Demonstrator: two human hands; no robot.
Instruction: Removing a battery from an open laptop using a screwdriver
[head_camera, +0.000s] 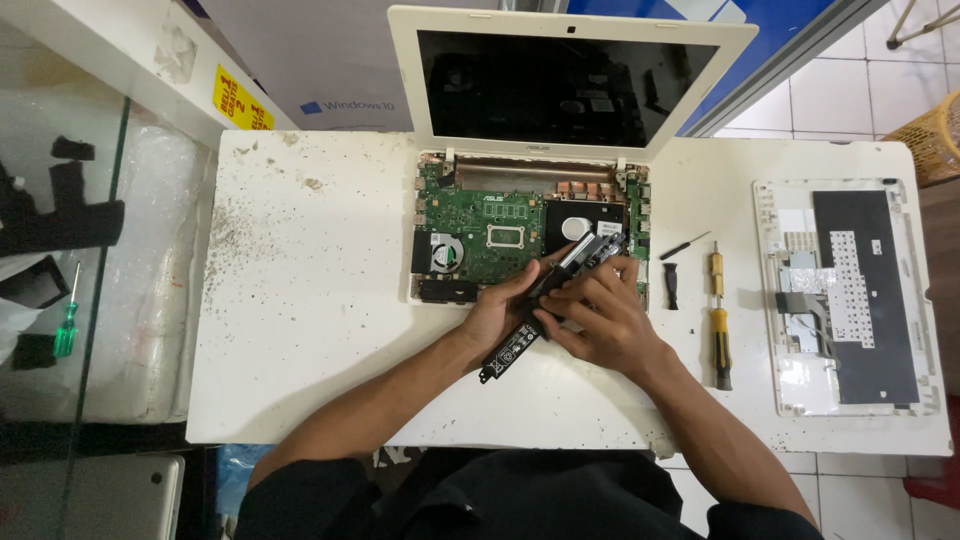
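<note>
a long black battery (512, 342) was clamped by left hand (497, 312) and right hand (600, 318) at the opened laptop's (480, 235) front edge; bare tabletop (300, 320) was left open leftward.

head view | looks steeply down from above the near edge – table (300, 330) fills frame – close, one view only

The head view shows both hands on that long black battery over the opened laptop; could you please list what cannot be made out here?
- Head view: the middle of the black battery is covered by the left hand and right hand.
- The board area under the hands is hidden.
- The laptop connectors are too small to tell.
- The green screwdriver lies behind reflective glass, its tip unclear.
- The wicker basket is cut off by the right edge.
</note>
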